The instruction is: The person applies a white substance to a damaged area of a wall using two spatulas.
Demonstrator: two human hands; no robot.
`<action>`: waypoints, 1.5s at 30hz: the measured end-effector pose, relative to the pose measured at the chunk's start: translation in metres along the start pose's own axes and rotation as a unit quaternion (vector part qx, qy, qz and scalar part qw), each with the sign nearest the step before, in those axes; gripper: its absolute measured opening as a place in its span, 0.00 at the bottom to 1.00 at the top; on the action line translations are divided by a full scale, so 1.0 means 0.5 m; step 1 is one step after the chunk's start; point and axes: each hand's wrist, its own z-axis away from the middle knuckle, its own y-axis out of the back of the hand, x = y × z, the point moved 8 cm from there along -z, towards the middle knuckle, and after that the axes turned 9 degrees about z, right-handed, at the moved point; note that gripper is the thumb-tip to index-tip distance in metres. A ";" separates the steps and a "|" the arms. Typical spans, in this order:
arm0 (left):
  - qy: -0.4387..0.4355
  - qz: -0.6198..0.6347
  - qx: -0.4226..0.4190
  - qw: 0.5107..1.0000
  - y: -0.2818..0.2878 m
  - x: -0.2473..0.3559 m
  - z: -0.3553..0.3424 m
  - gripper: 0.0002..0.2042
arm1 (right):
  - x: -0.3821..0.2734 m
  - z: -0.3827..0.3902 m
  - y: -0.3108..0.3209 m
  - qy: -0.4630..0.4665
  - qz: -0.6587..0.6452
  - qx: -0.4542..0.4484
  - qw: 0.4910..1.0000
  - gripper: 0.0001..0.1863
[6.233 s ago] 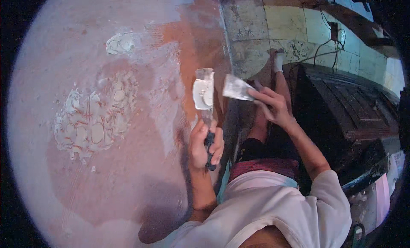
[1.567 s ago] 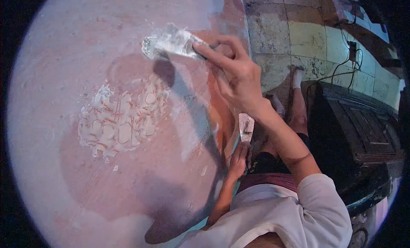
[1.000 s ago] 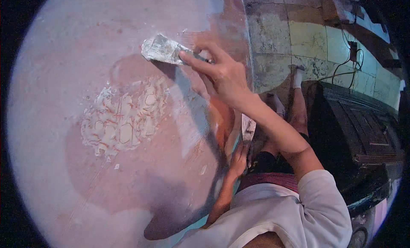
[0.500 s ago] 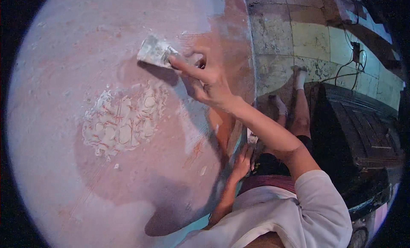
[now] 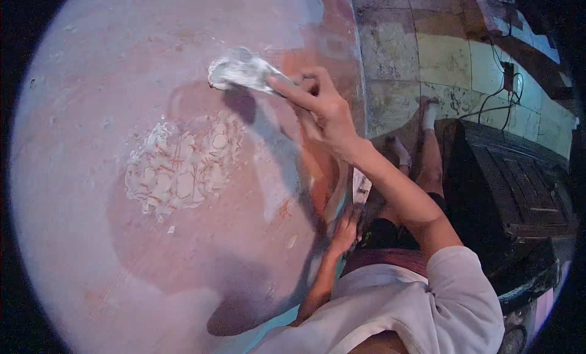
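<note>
Fingers of the left hand point(image 5: 345, 233), nearest me, are closed around a small scraper point(image 5: 360, 187), its blade partly behind the right forearm. Left of it, a rough white patch point(image 5: 184, 171) spreads across a pinkish surface point(image 5: 79, 134). Farther off, I see the right hand point(image 5: 328, 115) gripping a wider, blurred scraper point(image 5: 253, 72) at a smaller white spot point(image 5: 218, 74). Pale tiles point(image 5: 444, 56) lie beyond.

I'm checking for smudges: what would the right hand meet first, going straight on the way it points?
Beyond its putty knife, the right hand would probably meet the small white filler patch; depth is unclear.
</note>
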 end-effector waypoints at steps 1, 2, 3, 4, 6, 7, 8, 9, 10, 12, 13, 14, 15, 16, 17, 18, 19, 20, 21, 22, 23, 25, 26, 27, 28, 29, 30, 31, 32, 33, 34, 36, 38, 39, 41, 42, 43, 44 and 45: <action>0.001 0.000 -0.001 1.000 -0.005 -0.004 -0.003 0.16 | -0.020 -0.010 0.002 0.020 -0.012 0.008 1.000 0.28; -0.052 -0.050 0.035 0.997 -0.001 0.008 -0.007 0.17 | -0.021 -0.012 -0.005 0.019 -0.012 0.008 1.000 0.28; -0.105 -0.099 0.071 0.987 0.006 0.022 -0.005 0.17 | -0.020 -0.017 -0.018 0.022 -0.004 -0.009 1.000 0.28; -0.105 -0.095 0.066 0.988 0.005 0.033 -0.009 0.17 | -0.009 -0.019 -0.022 0.022 0.010 -0.026 0.999 0.27; 0.175 0.017 -0.067 0.982 -0.026 -0.020 -0.006 0.17 | 0.019 -0.009 -0.028 0.016 0.045 -0.025 0.999 0.27; 0.176 0.014 -0.060 0.982 -0.016 -0.049 0.003 0.17 | 0.012 -0.005 -0.042 0.013 0.068 -0.024 0.997 0.27; 0.023 -0.062 0.011 0.998 0.011 -0.051 -0.003 0.17 | -0.004 -0.011 -0.045 0.018 0.061 -0.024 0.998 0.27; -0.131 -0.137 0.077 0.979 0.027 -0.027 0.008 0.17 | -0.015 -0.015 -0.037 0.027 0.051 -0.017 0.998 0.27; -0.133 -0.133 0.072 0.979 0.020 -0.019 0.010 0.17 | -0.009 -0.013 -0.020 0.031 0.051 -0.010 0.998 0.28; 0.021 -0.027 -0.028 0.999 -0.005 -0.022 0.004 0.18 | 0.010 -0.013 -0.001 0.027 0.042 -0.002 0.999 0.28; 0.021 -0.028 -0.030 0.999 0.001 0.024 -0.005 0.18 | 0.013 -0.012 0.005 0.023 0.029 0.003 0.999 0.27; 0.176 0.024 -0.069 0.982 -0.005 0.030 -0.017 0.19 | 0.016 -0.009 0.000 0.023 0.029 0.006 0.999 0.27; 0.324 0.077 -0.109 0.937 -0.022 0.013 -0.011 0.20 | 0.026 -0.002 -0.004 0.027 -0.014 0.011 0.999 0.27; 0.324 0.076 -0.107 0.937 -0.024 -0.021 0.005 0.20 | 0.023 0.001 -0.014 0.033 -0.064 0.015 0.997 0.27; 0.165 -0.005 -0.077 0.983 -0.016 -0.039 0.009 0.20 | 0.014 -0.001 -0.024 0.034 -0.068 0.014 0.997 0.27; 0.002 -0.084 -0.048 0.995 -0.015 -0.025 0.018 0.20 | 0.008 0.000 -0.030 0.032 -0.078 0.026 0.996 0.27; 0.005 -0.083 -0.048 0.995 -0.021 -0.030 0.018 0.20 | 0.010 0.002 -0.035 0.030 -0.086 0.038 0.995 0.27; 0.034 -0.087 -0.043 0.995 -0.023 -0.045 0.019 0.21 | 0.013 0.006 -0.046 0.028 -0.086 0.037 0.995 0.27; 0.064 -0.092 -0.038 0.993 -0.022 -0.060 0.021 0.22 | 0.016 0.011 -0.055 0.026 -0.101 0.036 0.994 0.28; 0.066 -0.089 -0.038 0.993 -0.022 -0.064 0.021 0.22 | 0.019 0.016 -0.063 0.024 -0.115 0.035 0.992 0.28; 0.117 -0.053 -0.041 0.991 -0.023 -0.082 0.023 0.24 | 0.023 0.022 -0.066 0.022 -0.115 0.032 0.993 0.28; 0.165 -0.014 -0.047 0.985 -0.023 -0.084 0.014 0.25 | 0.040 0.035 -0.063 -0.004 -0.047 -0.002 0.999 0.29; 0.255 0.063 -0.062 0.963 -0.022 -0.085 0.015 0.26 | 0.037 0.040 -0.044 -0.003 -0.047 -0.004 0.999 0.29; 0.341 0.138 -0.077 0.927 -0.029 -0.093 0.026 0.26 | 0.041 0.048 -0.029 -0.035 -0.001 -0.046 0.998 0.28; 0.339 0.139 -0.074 0.928 -0.026 -0.108 0.036 0.26 | 0.038 0.049 -0.018 -0.063 0.042 -0.086 0.993 0.28; 0.222 0.045 -0.052 0.973 -0.010 -0.106 0.027 0.24 | 0.033 0.050 -0.006 -0.060 0.042 -0.086 0.994 0.28; 0.100 -0.051 -0.027 0.993 0.001 -0.095 0.025 0.23 | 0.038 0.050 0.008 -0.087 0.005 -0.068 0.994 0.27; 0.099 -0.049 -0.030 0.993 -0.004 -0.094 0.026 0.23 | 0.045 0.049 0.025 -0.119 -0.027 -0.049 0.991 0.27; 0.067 -0.047 -0.011 0.997 0.000 -0.083 0.026 0.21 | 0.038 0.044 0.027 -0.119 -0.024 -0.048 0.991 0.27; 0.035 -0.046 0.010 0.998 0.004 -0.071 0.026 0.20 | 0.023 0.035 0.024 -0.110 -0.064 -0.034 0.991 0.27; 0.035 -0.047 0.009 0.998 0.005 -0.063 0.024 0.20 | 0.004 0.025 0.019 -0.101 -0.105 -0.020 0.989 0.27; 0.052 -0.002 -0.012 0.999 0.001 -0.039 0.007 0.16 | -0.023 0.011 0.006 -0.081 -0.081 -0.027 0.993 0.28; 0.168 0.051 -0.047 0.983 0.000 -0.040 -0.004 0.14 | -0.051 0.010 -0.016 -0.062 -0.058 -0.035 0.996 0.29; 0.279 0.104 -0.082 0.951 -0.015 -0.063 0.007 0.13 | -0.054 0.016 -0.030 -0.073 -0.067 -0.035 0.995 0.29; 0.175 0.043 -0.053 0.982 -0.005 -0.064 -0.004 0.13 | -0.066 0.032 -0.041 -0.080 -0.077 -0.035 0.993 0.30; 0.067 -0.019 -0.023 0.997 0.000 -0.057 -0.008 0.13 | -0.070 0.041 -0.044 -0.090 -0.078 -0.048 0.992 0.31; -0.039 -0.082 0.010 0.996 0.006 -0.050 -0.002 0.13 | -0.075 0.050 -0.048 -0.101 -0.082 -0.061 0.990 0.32; -0.145 -0.144 0.041 0.978 0.012 -0.029 0.009 0.13 | -0.079 0.057 -0.049 -0.134 -0.089 -0.103 0.982 0.31; -0.250 -0.204 0.071 0.944 0.013 -0.010 0.030 0.13 | -0.085 0.059 -0.033 -0.134 -0.090 -0.101 0.982 0.31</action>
